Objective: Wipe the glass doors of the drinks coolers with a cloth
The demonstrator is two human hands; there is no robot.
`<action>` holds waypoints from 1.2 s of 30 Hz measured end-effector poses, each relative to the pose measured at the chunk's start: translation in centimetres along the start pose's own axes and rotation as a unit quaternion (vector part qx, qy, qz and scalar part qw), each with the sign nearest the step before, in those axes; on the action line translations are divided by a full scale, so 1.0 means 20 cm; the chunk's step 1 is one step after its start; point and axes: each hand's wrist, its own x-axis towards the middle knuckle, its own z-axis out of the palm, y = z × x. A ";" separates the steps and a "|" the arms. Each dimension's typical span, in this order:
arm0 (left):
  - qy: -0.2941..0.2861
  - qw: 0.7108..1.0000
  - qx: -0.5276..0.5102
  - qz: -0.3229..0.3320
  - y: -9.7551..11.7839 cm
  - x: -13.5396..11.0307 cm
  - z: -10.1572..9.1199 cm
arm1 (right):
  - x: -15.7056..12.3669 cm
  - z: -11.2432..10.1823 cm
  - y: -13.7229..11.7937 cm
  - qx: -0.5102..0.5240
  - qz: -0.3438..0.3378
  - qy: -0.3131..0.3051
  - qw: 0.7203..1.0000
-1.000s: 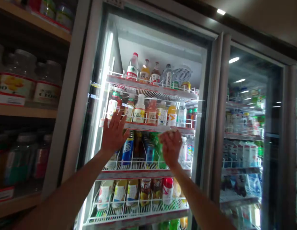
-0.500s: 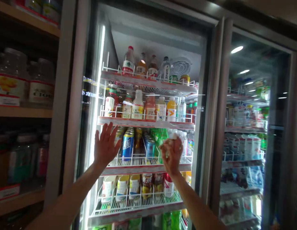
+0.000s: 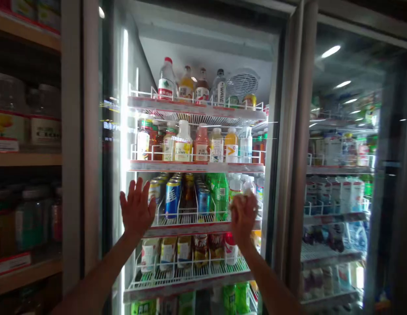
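Observation:
My left hand (image 3: 136,210) is raised with its fingers stretched and palm towards the glass door of a lit drinks fridge, near the left door edge. Whether it touches the glass I cannot tell. My right hand (image 3: 244,214) is closed in front of the right part of the same door; something pale and small may be in it, but blur hides what. Between the hands, behind the glass, stand a blue can (image 3: 172,199), a teal can (image 3: 204,202) and a green bottle (image 3: 221,197) on a wire shelf (image 3: 190,228).
Above are bottles on two more shelves, such as an orange juice bottle (image 3: 231,146). Lower down stand several bottles, one with a red cap (image 3: 230,249). A metal door frame (image 3: 289,144) parts this door from a second fridge (image 3: 338,170). Wooden shelves (image 3: 29,159) with bottles are at left.
My view has shifted slightly, so the fridge frame appears further left. My left hand shows further left, still spread. My right hand has moved right and slightly down across the door, still closed.

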 end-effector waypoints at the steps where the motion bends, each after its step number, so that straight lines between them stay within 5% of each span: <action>1: 0.000 1.000 0.000 -0.001 0.00 0.00 0.00 | -0.05 0.02 -0.07 0.019 -0.057 -0.029 0.998; 3: 0.000 1.000 0.003 -0.002 -0.01 0.00 0.00 | -0.12 0.02 -0.13 0.038 -0.142 -0.071 0.987; 5: -0.006 1.000 0.006 -0.005 -0.01 -0.01 -0.01 | -0.16 -0.03 -0.04 0.026 -0.148 -0.082 0.985; 10: -0.021 0.999 0.009 -0.043 0.05 -0.06 -0.01 | -0.13 -0.14 0.30 -0.085 0.059 0.004 0.995; 12: -0.015 0.999 0.012 -0.050 0.07 -0.07 0.00 | -0.15 -0.11 0.23 -0.071 0.065 0.009 0.995; 16: -0.016 0.999 0.010 -0.046 0.06 -0.08 0.00 | -0.26 -0.01 -0.10 0.018 -0.098 -0.081 0.992; 18: -0.031 0.999 0.014 -0.041 0.04 -0.09 -0.01 | -0.30 -0.02 -0.13 0.028 -0.142 -0.106 0.984; 20: -0.044 0.998 0.016 -0.031 0.02 -0.11 -0.02 | -0.29 -0.06 -0.01 -0.009 -0.110 -0.085 0.990; 24: -0.043 0.999 0.017 -0.009 -0.01 -0.15 -0.02 | -0.22 -0.16 0.29 -0.097 0.066 -0.007 0.993; 27: -0.029 0.999 0.022 0.003 -0.01 -0.16 -0.01 | -0.25 -0.12 0.16 -0.073 0.063 -0.012 0.995; 32: -0.030 0.998 0.004 0.054 -0.03 -0.17 -0.04 | -0.41 0.03 -0.27 0.017 -0.112 -0.125 0.986; 34: -0.050 0.996 -0.003 0.079 -0.06 -0.21 -0.07 | -0.44 0.02 -0.23 0.004 -0.106 -0.127 0.986; 36: -0.070 0.993 -0.009 0.096 -0.09 -0.26 -0.10 | -0.43 -0.02 -0.09 -0.052 -0.009 -0.081 0.995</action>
